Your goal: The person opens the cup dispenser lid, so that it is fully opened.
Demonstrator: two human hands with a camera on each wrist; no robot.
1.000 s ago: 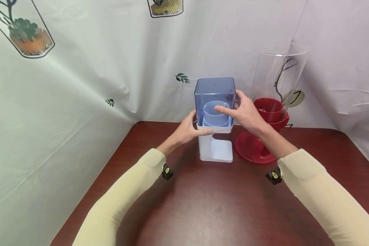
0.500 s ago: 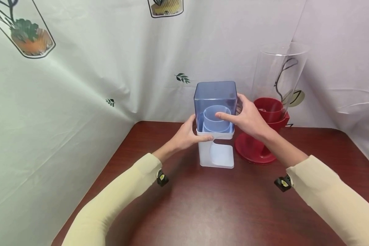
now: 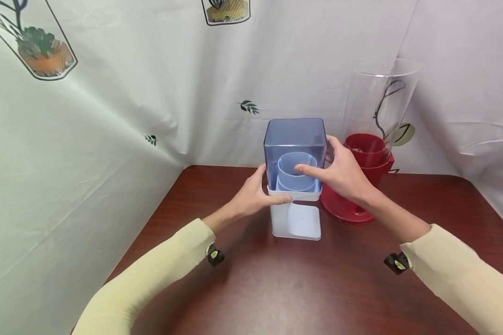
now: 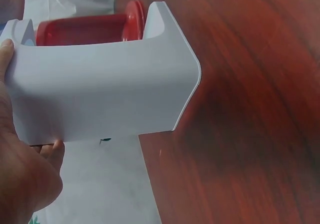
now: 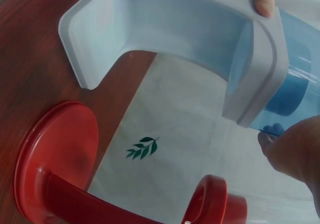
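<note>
A white C-shaped dispenser (image 3: 304, 222) with a see-through blue square tank (image 3: 293, 132) on top is between my hands. Inside the tank shows a round, cup-like part. My left hand (image 3: 251, 193) grips the left side near the white collar, thumb across the front. On the other side my right hand (image 3: 343, 171) holds the tank, its thumb over the front and its fingers partly hidden behind. The left wrist view shows the smooth white back (image 4: 100, 88) of the dispenser close to the wood. In the right wrist view its hollow inner side (image 5: 175, 23) faces me.
Just right of the dispenser stands a red stand (image 3: 339, 204) with a tall clear cylinder (image 3: 373, 102) on top, close to my right forearm. The dark red wooden table (image 3: 268, 288) meets a white patterned cloth (image 3: 218, 93) at the back and left.
Both hands have drawn the dispenser across toward me, away from the back cloth. Its tank and base sit lower in the head view. The red stand has stayed put.
</note>
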